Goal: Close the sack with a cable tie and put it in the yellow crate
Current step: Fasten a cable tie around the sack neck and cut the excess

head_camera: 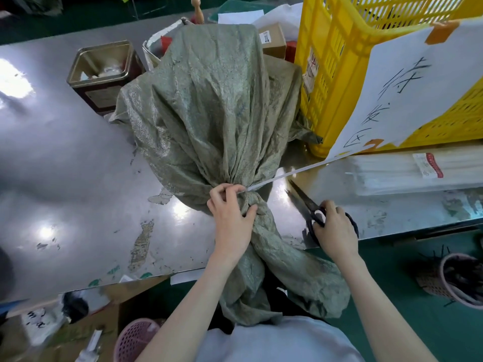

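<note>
A green woven sack [217, 105] lies on the steel table [65, 165], its neck gathered near the front edge and its loose mouth hanging over the edge. A white cable tie [287, 174] circles the neck, and its long tail sticks out to the right. My left hand [231, 218] grips the neck at the tie. Black scissors [311, 205] lie on the table right of the neck, with my right hand [335, 228] closed over their handles. The yellow crate [337, 61] stands at the back right, touching the sack.
A square metal tin [104, 71] stands behind the sack on the left. A packet of white cable ties [418, 173] lies at the right. A paper sign [407, 84] hangs from the crate. Pink baskets [460, 278] sit on the floor.
</note>
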The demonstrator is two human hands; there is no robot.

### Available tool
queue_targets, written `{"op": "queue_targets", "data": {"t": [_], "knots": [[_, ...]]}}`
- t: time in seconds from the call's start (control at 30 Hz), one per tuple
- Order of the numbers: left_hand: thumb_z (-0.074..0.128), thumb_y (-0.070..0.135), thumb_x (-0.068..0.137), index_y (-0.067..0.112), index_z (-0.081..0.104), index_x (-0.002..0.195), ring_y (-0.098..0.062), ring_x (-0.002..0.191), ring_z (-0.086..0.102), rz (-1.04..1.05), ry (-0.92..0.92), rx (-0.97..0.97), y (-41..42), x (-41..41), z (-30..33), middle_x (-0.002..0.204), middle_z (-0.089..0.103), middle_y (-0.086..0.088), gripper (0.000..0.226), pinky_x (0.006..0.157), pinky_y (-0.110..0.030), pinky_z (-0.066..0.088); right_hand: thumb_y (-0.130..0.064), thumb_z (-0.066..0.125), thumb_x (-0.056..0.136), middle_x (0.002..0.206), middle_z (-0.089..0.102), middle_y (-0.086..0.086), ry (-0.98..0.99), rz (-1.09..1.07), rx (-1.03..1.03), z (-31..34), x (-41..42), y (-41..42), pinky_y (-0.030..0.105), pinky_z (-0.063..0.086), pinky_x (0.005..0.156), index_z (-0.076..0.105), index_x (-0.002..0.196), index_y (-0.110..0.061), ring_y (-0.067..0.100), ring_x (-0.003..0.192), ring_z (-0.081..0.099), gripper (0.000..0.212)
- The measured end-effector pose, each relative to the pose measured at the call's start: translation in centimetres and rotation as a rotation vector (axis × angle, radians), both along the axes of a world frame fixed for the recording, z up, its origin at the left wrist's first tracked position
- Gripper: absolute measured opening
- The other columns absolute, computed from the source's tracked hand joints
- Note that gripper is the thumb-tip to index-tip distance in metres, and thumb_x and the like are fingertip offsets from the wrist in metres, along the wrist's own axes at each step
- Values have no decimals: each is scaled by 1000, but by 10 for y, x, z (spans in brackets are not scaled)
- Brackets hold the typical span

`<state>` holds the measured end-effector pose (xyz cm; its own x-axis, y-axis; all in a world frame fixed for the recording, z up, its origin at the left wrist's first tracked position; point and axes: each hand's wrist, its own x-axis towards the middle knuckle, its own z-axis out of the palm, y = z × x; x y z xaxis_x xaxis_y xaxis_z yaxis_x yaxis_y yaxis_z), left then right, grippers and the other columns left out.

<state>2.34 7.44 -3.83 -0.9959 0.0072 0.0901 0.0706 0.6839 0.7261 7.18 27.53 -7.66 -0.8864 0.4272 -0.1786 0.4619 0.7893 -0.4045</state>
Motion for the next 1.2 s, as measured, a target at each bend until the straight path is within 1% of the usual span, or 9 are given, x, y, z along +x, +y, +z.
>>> {"op": "queue_targets", "data": {"t": [0.13,0.27,0.37,0.47,0.63,0.77,0.9,1.07,1.2], "knots": [[71,13,83,19,51,118,-12,117,33,-2,-63,126,-7,1,0,123,30,3,41,99,-19,27,-10,62,86,108,59,17,64,35,-193,4,0,1,35,33,65,45,107,-5,35,86,52,28],[70,8,84,19,53,120,-2,110,40,44,-72,204,-12,4,2,122,34,2,42,97,1,25,-25,67,87,96,54,7,80,122,-322,13,1,2,32,27,61,41,100,-11,25,79,47,33],[70,6,83,20,55,117,-6,109,44,68,-66,228,-14,4,2,120,38,2,40,100,-9,31,-33,71,82,97,56,2,41,189,-380,20,0,3,35,36,65,38,96,-17,22,80,54,40],[70,3,82,20,57,114,-9,110,47,78,-56,239,-14,4,3,118,40,1,39,102,-19,35,-53,78,67,93,51,-2,-16,219,-363,26,-3,6,39,40,72,39,91,-16,12,79,52,59],[70,0,81,22,58,108,2,107,47,89,-35,288,-15,5,4,115,43,1,38,99,-9,35,-65,75,59,91,43,-3,-41,365,-162,31,-14,4,33,33,76,39,88,-19,18,85,40,66],[70,-2,80,25,55,107,0,107,54,132,-81,442,-18,5,5,114,52,1,41,95,-10,41,-58,74,65,95,42,-1,-35,466,-101,34,-25,-6,33,35,77,41,94,-17,20,89,40,60],[72,-4,79,24,53,104,-3,103,60,177,-145,603,-21,6,8,109,59,0,41,91,-11,45,-28,69,75,93,43,-1,-9,544,-102,37,-37,-21,33,35,74,39,93,-19,22,88,42,36],[72,-6,78,19,54,102,2,97,60,181,-160,669,-25,7,14,101,61,5,39,88,-11,46,-20,69,79,91,40,-5,48,588,-149,39,-45,-31,30,30,66,37,90,-23,18,81,38,34],[73,-5,77,22,55,98,2,91,61,186,-148,676,-28,6,16,98,62,5,39,84,-12,48,-12,69,76,91,44,-4,64,582,-160,38,-49,-29,33,36,61,39,89,-24,21,80,44,36]]}}
